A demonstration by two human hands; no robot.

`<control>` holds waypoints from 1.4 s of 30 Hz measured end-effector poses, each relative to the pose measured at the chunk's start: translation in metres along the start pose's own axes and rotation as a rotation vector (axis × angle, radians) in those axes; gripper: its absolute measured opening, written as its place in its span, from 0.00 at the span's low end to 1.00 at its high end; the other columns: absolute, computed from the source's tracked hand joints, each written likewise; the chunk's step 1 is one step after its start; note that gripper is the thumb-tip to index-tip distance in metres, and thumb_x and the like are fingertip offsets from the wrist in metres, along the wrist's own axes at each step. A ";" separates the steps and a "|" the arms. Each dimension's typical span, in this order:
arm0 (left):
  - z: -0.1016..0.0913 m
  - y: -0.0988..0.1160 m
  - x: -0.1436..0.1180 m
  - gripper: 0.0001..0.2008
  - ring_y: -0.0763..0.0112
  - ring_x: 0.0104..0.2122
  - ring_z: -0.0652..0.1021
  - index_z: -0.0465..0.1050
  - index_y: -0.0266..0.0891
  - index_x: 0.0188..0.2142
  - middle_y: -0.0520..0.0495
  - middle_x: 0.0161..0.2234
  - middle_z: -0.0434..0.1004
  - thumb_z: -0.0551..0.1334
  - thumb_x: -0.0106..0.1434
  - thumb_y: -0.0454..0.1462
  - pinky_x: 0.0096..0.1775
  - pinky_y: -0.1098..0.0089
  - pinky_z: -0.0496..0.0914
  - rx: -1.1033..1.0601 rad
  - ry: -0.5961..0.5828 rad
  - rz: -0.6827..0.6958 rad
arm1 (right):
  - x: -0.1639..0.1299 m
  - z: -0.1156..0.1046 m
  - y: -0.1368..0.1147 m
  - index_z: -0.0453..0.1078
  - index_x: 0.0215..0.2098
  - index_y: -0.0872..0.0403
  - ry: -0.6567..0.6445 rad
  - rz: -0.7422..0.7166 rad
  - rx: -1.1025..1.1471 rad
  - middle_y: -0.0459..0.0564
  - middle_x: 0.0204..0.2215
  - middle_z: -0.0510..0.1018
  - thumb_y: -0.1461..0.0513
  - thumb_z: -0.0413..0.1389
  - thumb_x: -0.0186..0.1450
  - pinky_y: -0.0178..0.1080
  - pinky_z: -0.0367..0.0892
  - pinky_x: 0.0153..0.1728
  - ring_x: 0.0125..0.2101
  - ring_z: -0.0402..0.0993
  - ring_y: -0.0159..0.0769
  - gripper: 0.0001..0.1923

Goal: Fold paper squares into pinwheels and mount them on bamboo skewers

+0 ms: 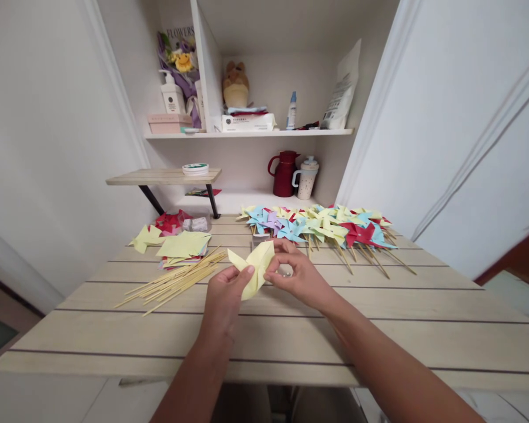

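Pinching a pale-yellow paper pinwheel above the slatted tabletop.
Gripped by left hand at eight o'clock and right hand at three; slanting lengthwise from seven toward one, with another tip toward ten; farther off at ten, a clear plastic box of white pieces.

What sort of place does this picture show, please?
Probably a home craft corner, though I cannot be certain: yellow paper is held above a slatted table, many paper pinwheels lie farther back on it, and the shelf behind holds household things, such as a soft toy.
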State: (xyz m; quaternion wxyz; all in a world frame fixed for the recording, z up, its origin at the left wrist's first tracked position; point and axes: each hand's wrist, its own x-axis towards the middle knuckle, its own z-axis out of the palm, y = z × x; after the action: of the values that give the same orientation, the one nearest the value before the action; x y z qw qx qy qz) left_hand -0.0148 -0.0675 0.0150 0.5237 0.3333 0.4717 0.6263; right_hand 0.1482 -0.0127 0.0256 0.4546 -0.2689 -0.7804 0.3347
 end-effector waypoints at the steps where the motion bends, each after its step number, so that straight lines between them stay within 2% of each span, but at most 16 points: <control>1: 0.000 -0.001 0.000 0.21 0.63 0.31 0.80 0.82 0.33 0.38 0.43 0.31 0.83 0.74 0.46 0.44 0.35 0.69 0.71 0.008 0.001 -0.001 | 0.000 0.000 0.000 0.74 0.25 0.51 -0.002 0.001 -0.004 0.50 0.51 0.69 0.63 0.63 0.58 0.47 0.58 0.57 0.55 0.65 0.43 0.05; 12: 0.002 0.000 -0.003 0.18 0.70 0.26 0.76 0.82 0.33 0.34 0.45 0.28 0.82 0.74 0.46 0.43 0.30 0.73 0.68 0.066 0.015 0.021 | -0.002 -0.001 -0.001 0.72 0.24 0.53 -0.020 -0.038 -0.056 0.51 0.52 0.69 0.66 0.61 0.57 0.46 0.59 0.56 0.54 0.67 0.43 0.05; 20: 0.005 0.002 -0.001 0.18 0.72 0.25 0.76 0.82 0.32 0.33 0.44 0.29 0.82 0.73 0.46 0.42 0.29 0.73 0.67 0.123 0.040 0.002 | -0.002 0.001 0.002 0.71 0.23 0.53 -0.010 -0.076 -0.093 0.51 0.50 0.70 0.68 0.61 0.56 0.44 0.62 0.52 0.50 0.70 0.41 0.06; 24: 0.007 0.006 -0.002 0.17 0.70 0.26 0.76 0.82 0.32 0.34 0.44 0.29 0.82 0.72 0.46 0.41 0.29 0.73 0.67 0.174 0.080 0.013 | -0.001 0.001 0.004 0.72 0.24 0.53 0.015 -0.055 -0.095 0.51 0.51 0.70 0.66 0.64 0.57 0.47 0.61 0.54 0.52 0.69 0.43 0.06; 28: 0.008 0.007 -0.002 0.16 0.67 0.27 0.77 0.82 0.32 0.33 0.45 0.27 0.81 0.70 0.46 0.41 0.31 0.72 0.68 0.220 0.070 0.049 | 0.000 -0.007 0.002 0.75 0.28 0.51 0.040 -0.016 -0.082 0.51 0.52 0.69 0.62 0.66 0.57 0.49 0.61 0.56 0.54 0.67 0.44 0.04; 31: 0.006 0.007 -0.001 0.14 0.67 0.27 0.76 0.81 0.33 0.32 0.47 0.25 0.80 0.69 0.47 0.40 0.31 0.72 0.67 0.280 0.077 0.069 | 0.001 -0.016 -0.001 0.77 0.37 0.48 0.123 -0.028 -0.079 0.51 0.53 0.69 0.59 0.64 0.60 0.50 0.60 0.57 0.55 0.66 0.44 0.06; 33: 0.004 0.007 0.000 0.12 0.70 0.25 0.73 0.81 0.34 0.30 0.49 0.23 0.78 0.68 0.48 0.41 0.29 0.73 0.64 0.362 0.079 0.096 | 0.001 -0.020 -0.002 0.76 0.44 0.46 0.138 -0.055 -0.107 0.51 0.53 0.69 0.58 0.63 0.62 0.50 0.59 0.59 0.57 0.64 0.44 0.11; 36: 0.002 0.007 0.002 0.09 0.73 0.21 0.68 0.77 0.36 0.22 0.53 0.19 0.70 0.66 0.51 0.41 0.26 0.73 0.59 0.554 0.063 0.189 | 0.001 -0.020 -0.001 0.75 0.49 0.45 0.046 -0.086 -0.190 0.51 0.55 0.71 0.58 0.66 0.60 0.51 0.58 0.59 0.57 0.65 0.44 0.19; 38: 0.001 0.005 0.003 0.11 0.73 0.22 0.66 0.73 0.38 0.19 0.54 0.18 0.66 0.64 0.53 0.40 0.26 0.72 0.57 0.695 0.039 0.288 | 0.001 -0.017 0.002 0.77 0.45 0.46 -0.026 -0.108 -0.275 0.50 0.53 0.74 0.60 0.68 0.57 0.52 0.59 0.58 0.55 0.67 0.46 0.17; 42: 0.003 0.000 0.005 0.13 0.72 0.23 0.66 0.70 0.39 0.17 0.54 0.20 0.66 0.61 0.56 0.39 0.28 0.71 0.56 0.908 -0.007 0.450 | 0.001 -0.010 0.007 0.78 0.32 0.48 -0.085 -0.139 -0.407 0.49 0.45 0.80 0.61 0.68 0.57 0.55 0.58 0.55 0.51 0.69 0.47 0.05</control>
State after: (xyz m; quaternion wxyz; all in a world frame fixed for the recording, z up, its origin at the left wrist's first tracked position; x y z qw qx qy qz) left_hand -0.0135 -0.0624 0.0157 0.1794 0.6228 0.6113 0.4542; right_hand 0.1579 -0.0051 0.0248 0.3796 -0.2862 -0.8670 0.1494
